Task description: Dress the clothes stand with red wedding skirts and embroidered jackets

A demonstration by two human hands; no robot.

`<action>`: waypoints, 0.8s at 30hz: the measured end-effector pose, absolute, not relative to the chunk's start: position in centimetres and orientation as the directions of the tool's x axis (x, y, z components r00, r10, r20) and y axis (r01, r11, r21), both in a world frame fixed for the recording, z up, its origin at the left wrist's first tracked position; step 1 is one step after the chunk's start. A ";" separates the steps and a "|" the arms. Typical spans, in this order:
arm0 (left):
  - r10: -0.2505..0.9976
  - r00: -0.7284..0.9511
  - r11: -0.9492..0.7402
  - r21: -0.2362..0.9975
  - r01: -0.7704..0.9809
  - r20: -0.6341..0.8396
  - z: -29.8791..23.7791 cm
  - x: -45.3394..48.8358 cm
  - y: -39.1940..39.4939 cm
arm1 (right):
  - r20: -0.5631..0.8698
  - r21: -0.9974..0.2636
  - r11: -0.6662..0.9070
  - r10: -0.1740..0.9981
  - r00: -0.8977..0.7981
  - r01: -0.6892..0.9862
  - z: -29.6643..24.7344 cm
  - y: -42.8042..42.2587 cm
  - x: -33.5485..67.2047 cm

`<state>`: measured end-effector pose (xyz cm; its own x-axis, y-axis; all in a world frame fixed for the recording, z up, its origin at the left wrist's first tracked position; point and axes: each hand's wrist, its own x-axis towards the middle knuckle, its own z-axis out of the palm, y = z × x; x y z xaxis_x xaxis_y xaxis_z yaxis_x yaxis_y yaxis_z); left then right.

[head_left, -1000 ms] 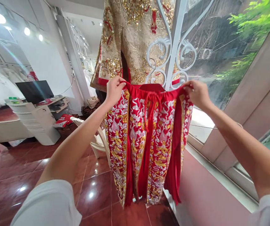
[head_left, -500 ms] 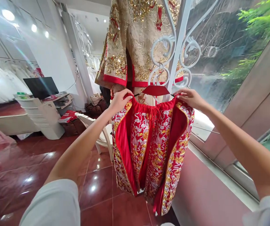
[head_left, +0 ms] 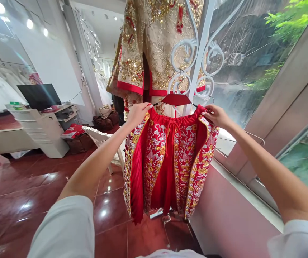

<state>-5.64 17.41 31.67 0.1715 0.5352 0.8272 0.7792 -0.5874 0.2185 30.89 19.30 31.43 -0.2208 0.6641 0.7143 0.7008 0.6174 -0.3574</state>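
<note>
A red embroidered skirt (head_left: 156,154) with gold and silver patterns hangs from a hanger (head_left: 177,99) with a red middle. My left hand (head_left: 139,114) pinches the skirt's waistband at its left end, by the hanger's arm. At the opposite end, my right hand (head_left: 216,116) grips the waistband, fingers closed on the red cloth. The panels part at the front, baring plain red pleated fabric, and a tied red drawstring dangles at the centre of the waist. The hanger's hook reaches up to a white scrolled metal stand (head_left: 197,64).
A cream and gold sequinned garment (head_left: 159,61) with red trim hangs behind the stand. On the left are a white chair (head_left: 96,138), a desk with a monitor (head_left: 39,96) and bags (head_left: 107,120). A large window (head_left: 240,71) and pink ledge (head_left: 223,204) flank the right.
The skirt's lower part has swung away and its front panels have spread, showing more of the red pleats. My right hand has shifted slightly at the waistband; both hands keep hold.
</note>
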 end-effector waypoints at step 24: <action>0.323 -0.111 -0.297 0.212 0.931 0.940 25.8 -0.9 14.0 | 0.935 -0.280 0.190 0.274 0.223 0.941 25.5 14.9 23.2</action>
<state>-0.93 14.03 25.81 -0.1109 0.3228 0.9399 0.9312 -0.2967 0.2118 23.23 14.87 25.46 0.2230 0.2741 0.9355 0.9411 0.1898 -0.2799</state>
